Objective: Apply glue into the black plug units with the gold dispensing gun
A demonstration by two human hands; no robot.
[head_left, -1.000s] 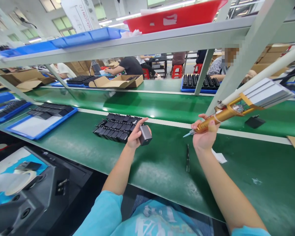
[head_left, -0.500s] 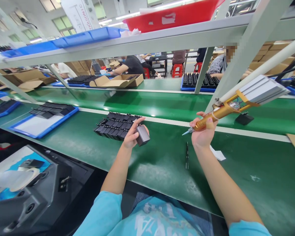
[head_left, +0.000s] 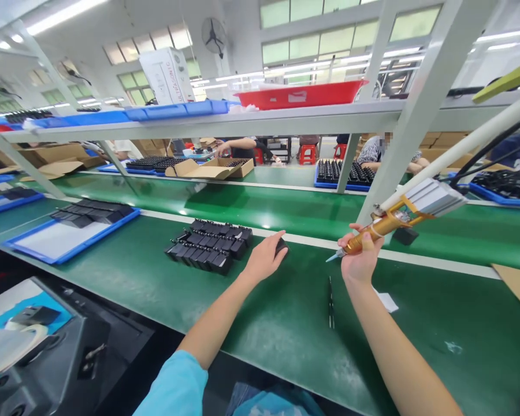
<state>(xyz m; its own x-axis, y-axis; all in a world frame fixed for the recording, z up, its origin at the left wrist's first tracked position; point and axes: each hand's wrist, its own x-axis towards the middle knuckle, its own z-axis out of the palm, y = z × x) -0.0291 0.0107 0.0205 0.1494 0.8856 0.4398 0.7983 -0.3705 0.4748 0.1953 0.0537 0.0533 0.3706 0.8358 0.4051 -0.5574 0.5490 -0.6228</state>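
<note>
My left hand [head_left: 263, 257] is closed round a small black box-shaped housing [head_left: 281, 246], low over the green bench; most of the housing is hidden by my fingers, and I cannot tell whether it touches the surface. To its left stand several similar black housings [head_left: 208, 245] in tight rows. In my right hand [head_left: 359, 259] is a gold-coloured glue dispensing gun [head_left: 370, 232], its pale blue nozzle tip pointing left and down. Below the tip lies a pair of black tweezers [head_left: 331, 303]. A scrap of white paper [head_left: 386, 301] is by my right wrist.
A blue-rimmed tray [head_left: 65, 257] with black housings sits at the left. A slanted grey post [head_left: 416, 121] and a shelf [head_left: 286, 120] stand in front. Another black housing [head_left: 405, 235] lies behind the gun. Cardboard [head_left: 517, 289] is at the right edge. Co-workers sit across the line.
My left hand has moved right and away from me with the housing, turning over so its back shows. My right hand still holds the dispensing gun. The camera view has tilted up.
</note>
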